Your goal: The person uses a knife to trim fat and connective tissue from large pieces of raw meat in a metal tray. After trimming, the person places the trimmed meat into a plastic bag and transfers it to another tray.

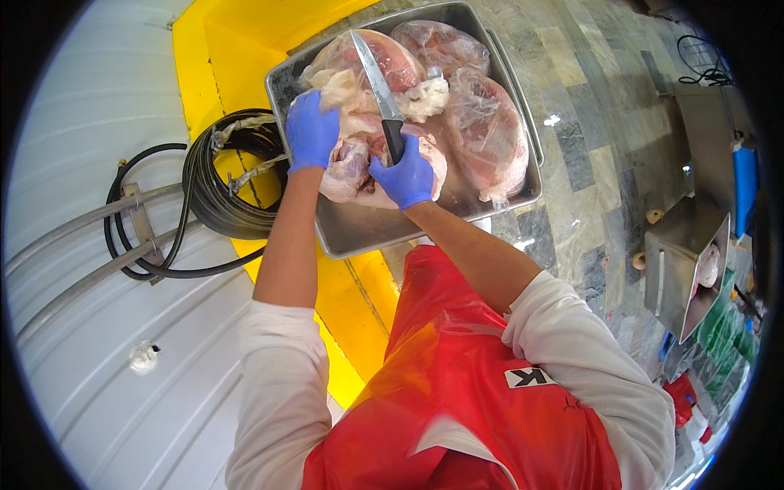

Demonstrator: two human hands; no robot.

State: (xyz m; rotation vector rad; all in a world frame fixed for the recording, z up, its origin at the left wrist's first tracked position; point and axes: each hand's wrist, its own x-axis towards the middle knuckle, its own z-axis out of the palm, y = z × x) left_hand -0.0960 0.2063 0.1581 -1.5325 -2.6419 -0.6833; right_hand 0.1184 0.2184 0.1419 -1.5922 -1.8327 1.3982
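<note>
My right hand (406, 175), in a blue glove, is wrapped round the black handle of a knife (376, 75). The long blade points up and away, slanting left over the meat. Also gloved in blue, my left hand (313, 131) is closed on the left edge of a large raw cut of meat (353, 167), by its pale fat; some fingertips are hidden. This unwrapped pink piece lies at the near side of a deep metal tray (367, 239). Around it sit several cuts in clear plastic: a wrapped cut (487, 135) on the right and others at the far side.
A yellow structure (237, 61) stands behind and under the tray's left side. Coiled black hose (237, 192) hangs beside metal rails (102, 216) on the white ribbed wall (106, 106). Tiled floor (572, 122) extends right, toward a metal bin (674, 282) holding meat.
</note>
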